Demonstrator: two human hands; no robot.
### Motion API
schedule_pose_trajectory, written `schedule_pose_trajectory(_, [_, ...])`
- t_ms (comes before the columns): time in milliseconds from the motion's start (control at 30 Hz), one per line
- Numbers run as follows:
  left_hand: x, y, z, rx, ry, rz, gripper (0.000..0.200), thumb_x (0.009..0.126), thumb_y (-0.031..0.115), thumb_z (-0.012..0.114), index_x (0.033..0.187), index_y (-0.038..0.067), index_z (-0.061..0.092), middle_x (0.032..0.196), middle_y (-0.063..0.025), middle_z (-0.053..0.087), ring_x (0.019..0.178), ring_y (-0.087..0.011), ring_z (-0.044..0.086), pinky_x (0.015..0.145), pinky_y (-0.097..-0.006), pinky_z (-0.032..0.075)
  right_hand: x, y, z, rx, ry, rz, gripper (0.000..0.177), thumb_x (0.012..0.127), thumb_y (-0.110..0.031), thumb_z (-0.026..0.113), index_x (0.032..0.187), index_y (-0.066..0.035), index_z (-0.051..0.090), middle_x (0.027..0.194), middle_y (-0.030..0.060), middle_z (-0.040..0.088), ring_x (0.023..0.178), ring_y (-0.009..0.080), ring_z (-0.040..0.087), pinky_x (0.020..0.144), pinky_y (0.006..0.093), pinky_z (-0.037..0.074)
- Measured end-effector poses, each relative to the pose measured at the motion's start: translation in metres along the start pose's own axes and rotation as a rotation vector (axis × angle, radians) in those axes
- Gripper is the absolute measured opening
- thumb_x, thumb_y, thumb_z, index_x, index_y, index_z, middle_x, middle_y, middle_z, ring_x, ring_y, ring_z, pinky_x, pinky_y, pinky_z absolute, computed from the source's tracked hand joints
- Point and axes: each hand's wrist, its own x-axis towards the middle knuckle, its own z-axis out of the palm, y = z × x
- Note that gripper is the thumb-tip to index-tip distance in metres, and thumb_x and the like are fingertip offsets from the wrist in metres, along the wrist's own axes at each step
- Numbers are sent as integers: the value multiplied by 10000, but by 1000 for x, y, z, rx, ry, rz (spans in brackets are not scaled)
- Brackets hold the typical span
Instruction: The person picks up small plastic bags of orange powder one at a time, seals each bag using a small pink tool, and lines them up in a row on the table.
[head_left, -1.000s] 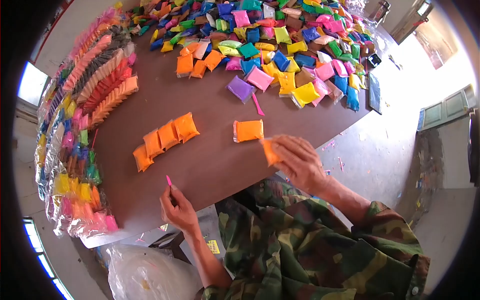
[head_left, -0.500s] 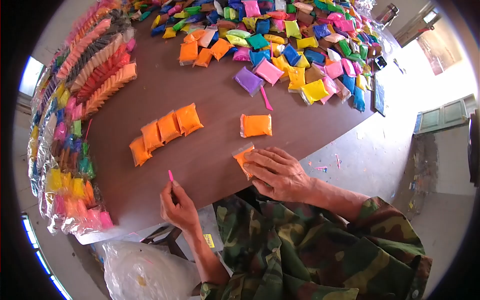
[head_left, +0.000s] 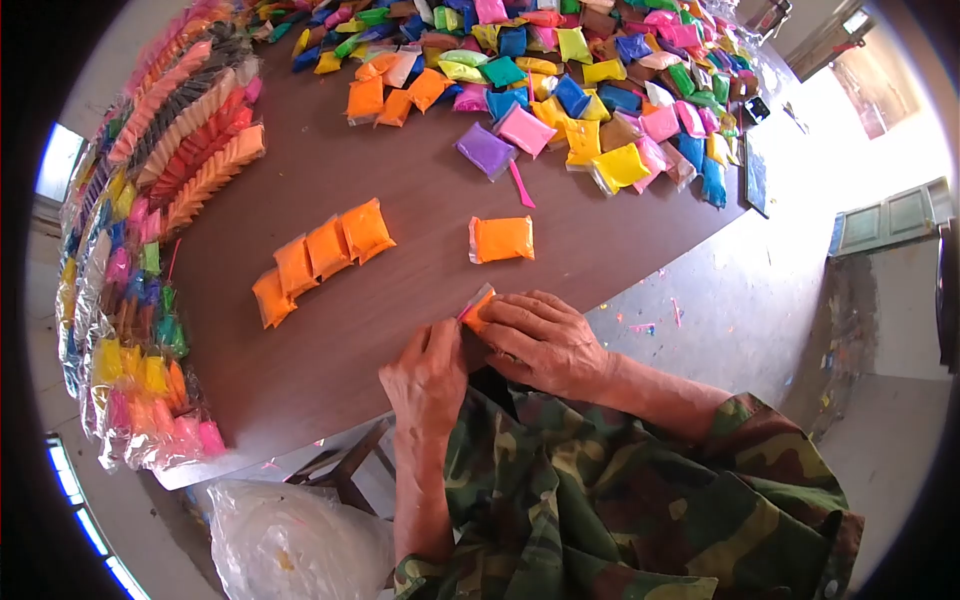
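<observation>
Hands meet at the near edge of the brown table: the right hand grips a small orange packet, fingers pressed together, and the left hand pinches its near end. Another orange packet lies just beyond, apart.

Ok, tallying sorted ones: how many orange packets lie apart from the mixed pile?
6: a row of four left of centre, a single packet right of it, the held packet between left hand and right hand. Others may hide under the hands.
</observation>
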Motion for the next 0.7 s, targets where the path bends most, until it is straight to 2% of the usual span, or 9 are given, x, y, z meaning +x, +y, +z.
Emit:
schedule_pose_trajectory(133, [12,-2,-1,124,-85,38,42,1007,114,772,1038,94,753,906,-127,743,780,-377,739,657,-460,581,0,5,3,55,44,-3,452,862,-174,887,1257,-83,687,1395,123,695,1292,313,695,1100,468,559])
schedule_pose_trajectory(333, [30,8,-5,-120,4,35,75,1030,126,745,1003,60,725,902,-131,731,782,-377,731,662,-461,573,-3,10,7,127,119,2,418,858,-125,869,1237,-92,695,1365,110,703,1239,314,708,1071,458,569])
schedule_pose_trajectory(533, [47,2,0,65,-173,141,48,1025,101,744,1037,54,746,929,-119,740,805,-364,742,689,-458,586,-3,12,5,135,116,-24,432,835,-134,878,1227,-97,702,1346,106,703,1212,316,706,1036,448,571])
schedule_pose_trajectory(633, [51,1,5,118,-133,143,68,1026,119,745,1056,57,741,931,-119,737,812,-362,743,694,-457,587,-3,12,3,154,104,-26,433,826,-144,881,1219,-96,706,1353,109,696,1214,320,698,1033,453,565])
schedule_pose_trajectory(700, [46,7,2,44,-104,146,73,1029,130,741,1048,60,731,941,-125,738,818,-361,744,693,-464,583,-4,13,-1,176,100,-23,434,823,-145,879,1218,-92,707,1359,111,691,1216,323,693,1036,456,559])
